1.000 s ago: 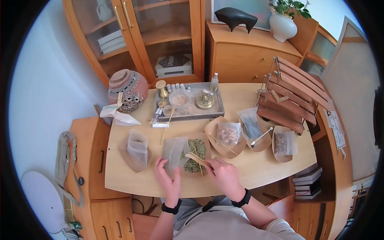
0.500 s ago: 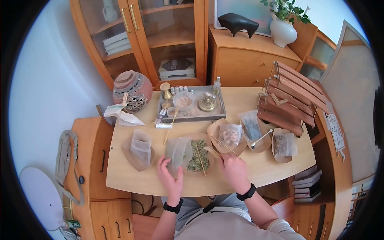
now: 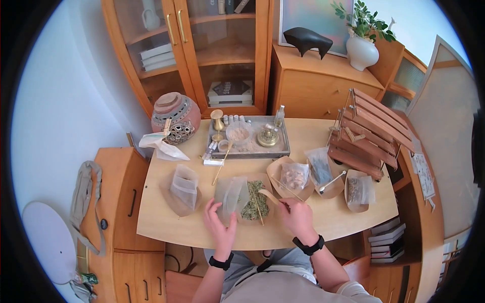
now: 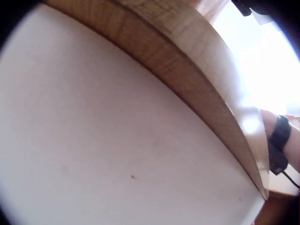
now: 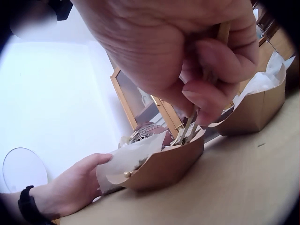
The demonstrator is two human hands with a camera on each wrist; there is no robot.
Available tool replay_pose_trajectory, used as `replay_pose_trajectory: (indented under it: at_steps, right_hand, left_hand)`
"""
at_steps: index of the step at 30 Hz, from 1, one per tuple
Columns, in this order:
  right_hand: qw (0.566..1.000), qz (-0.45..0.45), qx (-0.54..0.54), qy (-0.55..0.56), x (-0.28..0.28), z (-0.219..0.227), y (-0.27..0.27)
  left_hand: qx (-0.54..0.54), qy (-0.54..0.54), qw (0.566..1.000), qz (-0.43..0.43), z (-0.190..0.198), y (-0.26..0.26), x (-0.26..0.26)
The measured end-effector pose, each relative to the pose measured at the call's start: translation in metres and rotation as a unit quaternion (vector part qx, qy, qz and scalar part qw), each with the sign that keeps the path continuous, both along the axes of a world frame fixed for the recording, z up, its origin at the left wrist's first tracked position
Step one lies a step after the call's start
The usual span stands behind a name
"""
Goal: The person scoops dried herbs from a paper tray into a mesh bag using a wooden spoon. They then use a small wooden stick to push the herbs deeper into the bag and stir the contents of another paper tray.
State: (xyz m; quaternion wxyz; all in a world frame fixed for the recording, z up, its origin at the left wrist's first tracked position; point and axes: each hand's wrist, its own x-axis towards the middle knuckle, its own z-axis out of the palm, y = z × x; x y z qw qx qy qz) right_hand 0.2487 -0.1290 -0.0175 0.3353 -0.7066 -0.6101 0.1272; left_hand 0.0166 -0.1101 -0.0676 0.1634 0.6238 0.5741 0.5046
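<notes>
In the head view, my left hand holds the lower edge of a translucent pouch, thumb on one side and fingers on the other. The pouch leans over the left of a brown paper tray of dried green herbs. A thin brass stick lies across the herbs. My right hand pinches wooden tweezers, their tips pointing left over the tray's right edge. Seen from the right wrist, the curled fingers grip the tweezers above the tray. The left wrist view shows mostly the table's underside.
More paper trays with pouches stand left and right. Behind are a grey tray with a brass burner and jars, a patterned pot, and a slatted wooden rack at the right.
My right hand has drawn the tweezers rightward, from above the herbs to the tray's edge. The left hand stays at the pouch. The head view has tilted, so the scene sits lower.
</notes>
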Motion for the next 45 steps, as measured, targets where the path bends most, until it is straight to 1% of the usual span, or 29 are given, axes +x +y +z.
replay_pose_trajectory:
  at_steps: [4, 6, 7, 9, 10, 12, 13, 15, 16, 17, 19, 23, 25, 28, 35, 38, 40, 41, 43, 45]
  right_hand:
    - [0.999, 0.012, 0.022, 0.036, -0.003, 0.025, -0.003]
    - [0.997, 0.049, 0.042, 0.051, -0.015, 0.041, -0.003]
    - [0.997, 0.048, 0.043, 0.051, -0.019, 0.041, -0.002]
    - [0.996, 0.084, 0.027, 0.016, -0.026, 0.038, 0.001]
    - [0.996, 0.084, 0.030, 0.017, -0.026, 0.040, 0.002]
    - [0.997, 0.027, 0.038, 0.058, -0.021, 0.043, 0.000]
    - [0.997, 0.027, 0.037, 0.058, -0.015, 0.042, -0.001]
    - [0.999, 0.015, 0.035, -0.017, 0.002, 0.037, -0.006]
    - [0.997, 0.017, 0.012, -0.075, 0.009, 0.034, -0.010]
    - [0.997, 0.015, 0.011, -0.076, 0.012, 0.034, -0.013]
    - [0.991, 0.019, -0.053, -0.124, 0.014, 0.037, -0.018]
    - [0.987, 0.035, -0.057, -0.144, 0.010, 0.034, -0.027]
    - [0.983, 0.060, -0.043, -0.170, 0.011, 0.033, -0.028]
    - [0.982, 0.068, -0.064, -0.162, 0.008, 0.031, -0.028]
    - [0.985, 0.078, -0.023, -0.155, 0.001, 0.019, -0.027]
    - [0.989, 0.079, -0.013, -0.127, 0.004, 0.019, -0.028]
    - [0.994, 0.062, 0.014, -0.087, 0.007, 0.017, -0.029]
    - [0.994, 0.063, 0.014, -0.088, 0.009, 0.016, -0.029]
    - [0.995, 0.053, 0.049, -0.068, 0.014, 0.015, -0.027]
    - [0.996, 0.050, 0.047, -0.055, 0.011, 0.030, -0.026]
  left_hand:
    - [-0.007, 0.002, 1.000, -0.009, 0.005, -0.002, 0.000]
    - [-0.008, 0.002, 1.000, -0.008, 0.005, -0.002, 0.001]
    - [-0.007, 0.002, 1.000, -0.009, 0.006, -0.003, 0.002]
    - [-0.008, -0.001, 1.000, -0.010, 0.007, -0.003, 0.001]
    - [-0.004, 0.000, 1.000, -0.010, 0.007, -0.001, 0.001]
    - [-0.004, 0.015, 1.000, -0.005, 0.003, -0.002, 0.000]
    - [-0.005, 0.015, 1.000, -0.004, 0.002, -0.002, 0.000]
    - [-0.001, 0.007, 1.000, -0.010, 0.003, -0.002, 0.001]
    - [-0.002, 0.006, 1.000, -0.013, 0.001, -0.002, 0.001]
    - [0.002, 0.000, 1.000, -0.009, -0.001, -0.001, 0.001]
    - [0.008, -0.006, 1.000, -0.006, -0.001, 0.000, 0.001]
    - [-0.004, -0.007, 1.000, -0.006, 0.004, -0.003, 0.001]
    - [-0.002, -0.008, 1.000, -0.009, 0.005, -0.002, 0.000]
    - [0.007, -0.012, 1.000, -0.013, 0.001, -0.001, 0.002]
    - [-0.001, 0.001, 1.000, -0.010, -0.001, -0.002, -0.001]
    - [-0.003, -0.003, 1.000, -0.012, 0.003, -0.003, -0.001]
    - [-0.002, -0.005, 1.000, -0.012, 0.003, -0.002, -0.001]
    - [0.000, -0.005, 1.000, -0.012, 0.002, -0.002, -0.001]
    - [0.000, -0.006, 1.000, -0.013, 0.001, -0.002, -0.001]
    - [0.004, 0.005, 1.000, -0.010, 0.000, -0.002, -0.001]
